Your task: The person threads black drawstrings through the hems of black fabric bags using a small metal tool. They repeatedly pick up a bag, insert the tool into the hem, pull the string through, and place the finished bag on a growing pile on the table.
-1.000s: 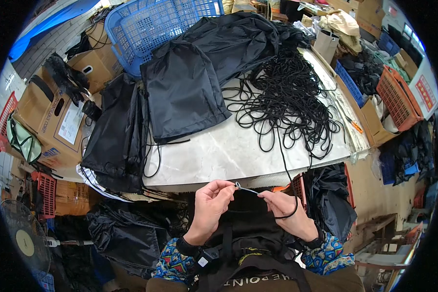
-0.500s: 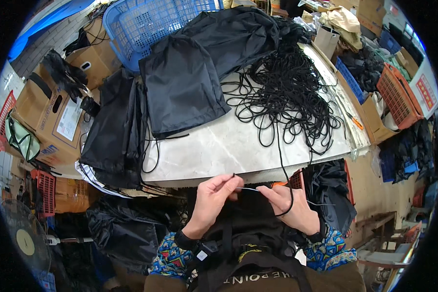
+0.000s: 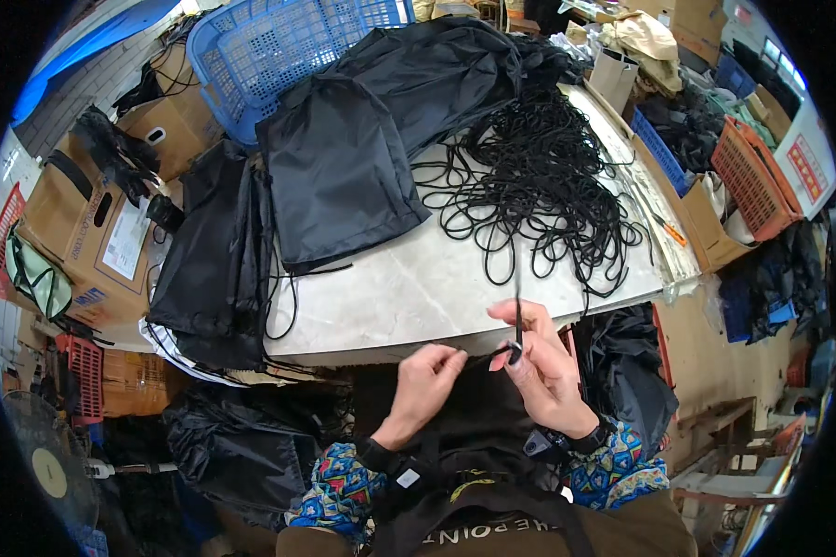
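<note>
My left hand [image 3: 424, 388] is closed in a pinch in front of the table's near edge, on the end part of a black cord [image 3: 480, 356]. This cord spans the short gap to my right hand [image 3: 552, 379], whose thumb and fingers are closed on it. A dark strand rises from the right fingers toward the tangled heap of black cord [image 3: 562, 176]. A small pinkish-red thing shows at those fingers, too blurred to name. Beyond my hands, a black fabric bag [image 3: 339, 172] lies flat, a cord end sticking out at its lower edge.
More black bags [image 3: 209, 251] hang over the table's left edge. A blue plastic basket [image 3: 293, 56] stands behind the black fabric. Cardboard boxes [image 3: 93, 223] flank the left side. The pale tabletop [image 3: 381, 302] carries an orange-handled cutter [image 3: 671, 232] at right.
My right hand has turned upward and moved closer to my left. The thin pale wire between them no longer shows; black cord spans the gap. The loop around the right hand is gone.
</note>
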The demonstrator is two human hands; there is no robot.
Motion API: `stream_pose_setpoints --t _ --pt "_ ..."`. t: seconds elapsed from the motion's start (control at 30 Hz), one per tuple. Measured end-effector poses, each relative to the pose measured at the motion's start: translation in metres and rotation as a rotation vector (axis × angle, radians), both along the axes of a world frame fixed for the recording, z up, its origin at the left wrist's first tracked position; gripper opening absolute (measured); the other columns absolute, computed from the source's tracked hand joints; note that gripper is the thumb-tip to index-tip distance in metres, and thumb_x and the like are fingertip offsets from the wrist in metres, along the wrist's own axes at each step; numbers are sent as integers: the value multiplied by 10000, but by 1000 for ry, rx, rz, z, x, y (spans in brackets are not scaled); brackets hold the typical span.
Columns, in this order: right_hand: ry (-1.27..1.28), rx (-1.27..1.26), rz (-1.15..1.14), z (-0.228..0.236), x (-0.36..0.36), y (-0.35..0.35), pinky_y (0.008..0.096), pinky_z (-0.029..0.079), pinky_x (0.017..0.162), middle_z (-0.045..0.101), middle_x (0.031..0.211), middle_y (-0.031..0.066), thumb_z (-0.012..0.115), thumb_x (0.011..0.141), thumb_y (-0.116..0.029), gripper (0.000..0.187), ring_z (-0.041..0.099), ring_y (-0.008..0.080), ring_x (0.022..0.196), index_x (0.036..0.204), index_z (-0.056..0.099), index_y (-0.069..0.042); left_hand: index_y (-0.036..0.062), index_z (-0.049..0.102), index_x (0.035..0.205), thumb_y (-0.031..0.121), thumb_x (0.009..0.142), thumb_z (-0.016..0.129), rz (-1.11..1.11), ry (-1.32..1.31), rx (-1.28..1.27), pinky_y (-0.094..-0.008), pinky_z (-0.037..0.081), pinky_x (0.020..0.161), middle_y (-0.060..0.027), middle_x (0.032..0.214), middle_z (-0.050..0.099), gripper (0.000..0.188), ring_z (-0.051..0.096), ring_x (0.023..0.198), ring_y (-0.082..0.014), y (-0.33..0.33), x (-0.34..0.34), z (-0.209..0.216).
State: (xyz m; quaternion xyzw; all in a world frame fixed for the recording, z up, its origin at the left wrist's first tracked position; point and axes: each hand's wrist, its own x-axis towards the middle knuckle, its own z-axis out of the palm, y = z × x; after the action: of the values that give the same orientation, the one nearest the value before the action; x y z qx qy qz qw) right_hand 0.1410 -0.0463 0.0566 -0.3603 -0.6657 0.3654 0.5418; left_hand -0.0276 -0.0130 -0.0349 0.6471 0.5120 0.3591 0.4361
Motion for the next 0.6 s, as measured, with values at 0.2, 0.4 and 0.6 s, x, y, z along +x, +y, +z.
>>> stream_pose_setpoints --t 0.2,0.4,0.6 --pt "69 -316 143 10 7 12 267 394 789 496 1164 147 432 976 -170 223 497 153 903 865 539 -9 -12 633 872 156 874 585 -182 -92 15 -296 462 625 -134 755 613 175 589 668 -203 -6 18 -6" --pt "-221 -474 10 19 23 12 217 422 585 495 965 85 431 982 -203 220 503 110 686 891 526 -26 21 549 1130 194 836 672 -17 -529 75 -333 393 918 -105 1202 534 363 504 1085 -212 25 4 42" --pt "-709 125 -182 17 37 13 312 450 631 539 867 114 501 906 -51 60 545 261 744 896 541 -7 1 528 1149 78 803 689 -452 -416 248 -361 222 1079 -120 1268 515 390 372 1278 -219 46 24 64"
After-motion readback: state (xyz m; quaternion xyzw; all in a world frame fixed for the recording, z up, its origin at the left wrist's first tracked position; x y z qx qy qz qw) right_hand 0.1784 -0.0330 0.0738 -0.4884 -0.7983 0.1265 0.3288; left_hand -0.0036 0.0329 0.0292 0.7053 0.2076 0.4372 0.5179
